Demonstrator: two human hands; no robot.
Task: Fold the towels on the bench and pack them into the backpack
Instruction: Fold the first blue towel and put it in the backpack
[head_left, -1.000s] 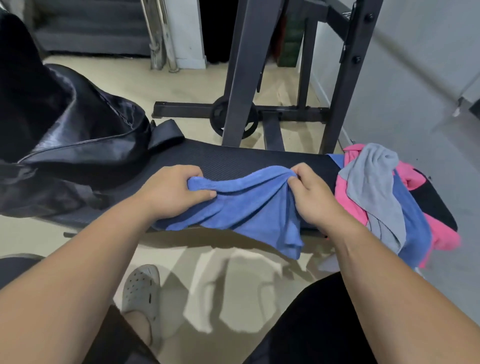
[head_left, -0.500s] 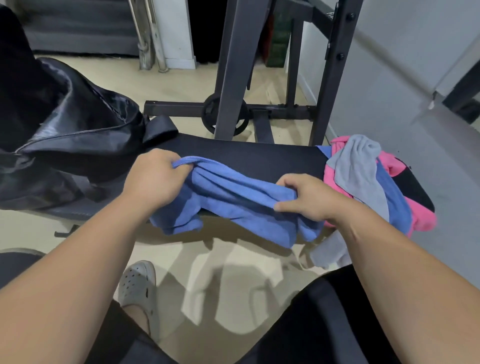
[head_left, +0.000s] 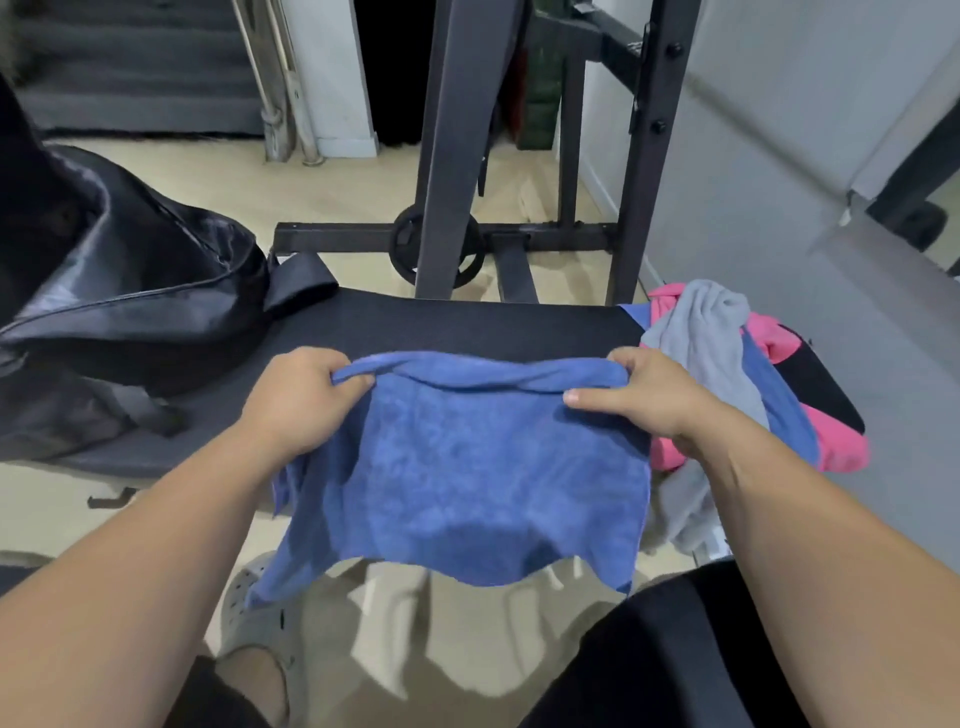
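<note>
Stretching blue towel (head_left: 467, 467) flat, left hand (head_left: 301, 400), right hand (head_left: 649, 397) gripping top corners, bunched earlier

1. Blue towel (head_left: 467, 467): held up by its bunched top edge, spread flat, hanging past the tabletop's (head_left: 467, 322) near edge.
2. Towel pile (head_left: 701, 338): crumpled, grey over blue and pink, at the right end.
3. Black backpack (head_left: 130, 296): slumped at the left end.

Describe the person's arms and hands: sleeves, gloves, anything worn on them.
Both arms are bare as far up as the view shows: no sleeve reaches the left forearm or right forearm. The left hand and right hand wear no gloves; no watch, band or ring shows.
</note>
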